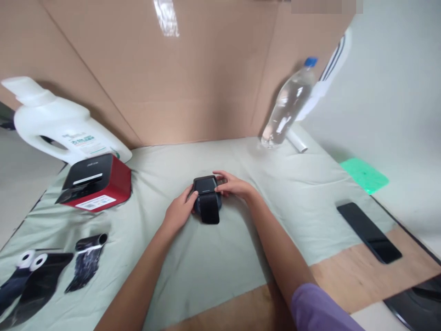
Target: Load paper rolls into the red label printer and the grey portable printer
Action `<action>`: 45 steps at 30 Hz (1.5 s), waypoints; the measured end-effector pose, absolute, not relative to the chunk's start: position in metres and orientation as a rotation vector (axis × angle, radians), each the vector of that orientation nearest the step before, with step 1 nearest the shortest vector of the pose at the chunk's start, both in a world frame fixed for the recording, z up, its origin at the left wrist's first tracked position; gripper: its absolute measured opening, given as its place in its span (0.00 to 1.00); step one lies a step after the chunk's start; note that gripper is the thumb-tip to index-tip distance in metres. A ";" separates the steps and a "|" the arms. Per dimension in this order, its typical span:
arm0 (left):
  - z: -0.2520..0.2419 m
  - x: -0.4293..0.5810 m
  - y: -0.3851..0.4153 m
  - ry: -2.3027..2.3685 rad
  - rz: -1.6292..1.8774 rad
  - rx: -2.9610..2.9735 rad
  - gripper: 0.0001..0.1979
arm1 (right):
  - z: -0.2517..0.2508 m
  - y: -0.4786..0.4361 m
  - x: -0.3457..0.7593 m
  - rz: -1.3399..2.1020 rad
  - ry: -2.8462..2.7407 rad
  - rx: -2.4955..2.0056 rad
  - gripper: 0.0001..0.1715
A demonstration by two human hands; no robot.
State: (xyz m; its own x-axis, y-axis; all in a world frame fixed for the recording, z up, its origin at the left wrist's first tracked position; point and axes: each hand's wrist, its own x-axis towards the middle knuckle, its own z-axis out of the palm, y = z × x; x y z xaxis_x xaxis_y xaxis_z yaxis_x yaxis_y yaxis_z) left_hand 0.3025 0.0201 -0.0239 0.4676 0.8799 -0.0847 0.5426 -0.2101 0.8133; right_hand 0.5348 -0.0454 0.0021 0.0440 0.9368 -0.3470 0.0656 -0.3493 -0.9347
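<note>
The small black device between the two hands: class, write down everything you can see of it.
The black device is small and boxy, apparently plastic, with a glossy top face carrying a pale marking too small to read. A matt black flap or strip extends from its near side toward the camera. It rests on the pale green cloth near the table's middle. The left hand grips its left edge, thumb on top; the right hand has fingertips on its right edge.

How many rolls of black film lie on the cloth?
3 rolls, all at the lower left of the cloth: two with white cores side by side at the frame's edge, one just right of them, left of the black device. More may lie outside the frame.
</note>
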 end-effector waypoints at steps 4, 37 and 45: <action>-0.022 0.309 0.011 1.257 0.440 1.991 0.27 | -0.002 -0.060 0.515 1.150 -1.107 -1.826 0.26; -0.013 0.686 -0.064 0.779 0.366 1.948 0.19 | -0.003 -0.178 0.774 0.166 -0.707 -2.103 0.29; -0.020 0.691 -0.072 0.792 0.398 1.932 0.22 | -0.010 -0.176 0.775 0.128 -0.657 -2.096 0.26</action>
State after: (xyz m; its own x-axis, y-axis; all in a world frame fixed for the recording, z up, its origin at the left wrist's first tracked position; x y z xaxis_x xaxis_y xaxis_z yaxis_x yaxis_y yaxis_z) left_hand 0.6913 -0.0721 -0.0200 0.7345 0.6762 -0.0569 0.3580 -0.3148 0.8791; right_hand 0.7754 -0.1758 -0.0105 0.8529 0.4989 0.1537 0.4051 -0.4468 -0.7977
